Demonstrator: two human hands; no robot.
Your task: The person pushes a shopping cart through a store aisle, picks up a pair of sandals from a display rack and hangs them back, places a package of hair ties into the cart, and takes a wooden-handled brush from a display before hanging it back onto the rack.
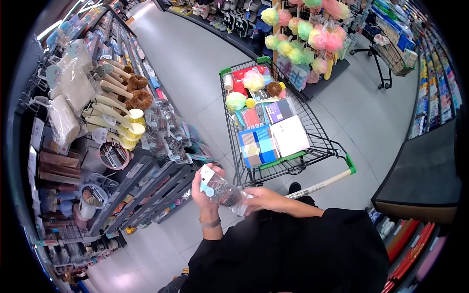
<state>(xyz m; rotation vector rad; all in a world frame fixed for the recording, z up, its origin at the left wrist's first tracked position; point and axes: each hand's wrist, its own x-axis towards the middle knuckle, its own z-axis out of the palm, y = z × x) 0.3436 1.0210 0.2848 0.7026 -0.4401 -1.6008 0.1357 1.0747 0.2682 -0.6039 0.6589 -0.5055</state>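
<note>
Between my hands is a clear plastic packet (227, 196) with dark, rough-looking contents and a white header card. My left hand (199, 191) grips it along the card end, the wrist wearing a grey band. At the opposite end, the fingers of my right hand (266, 199) pinch the plastic. Just beyond stands a shopping cart (315, 139) holding boxes, cloths, packets and mesh bath puffs. Similar dark packets (163, 129) hang on the shelf rack to the left of my hands.
Long-handled yellow brushes (128, 128), brown bristle brushes (139, 99) and wrapped white items (63, 117) hang on the left. Colourful bath puffs (325, 39) hang on a stand ahead. Another cart (393, 53) is at the far right. Shelves (435, 97) line the right side.
</note>
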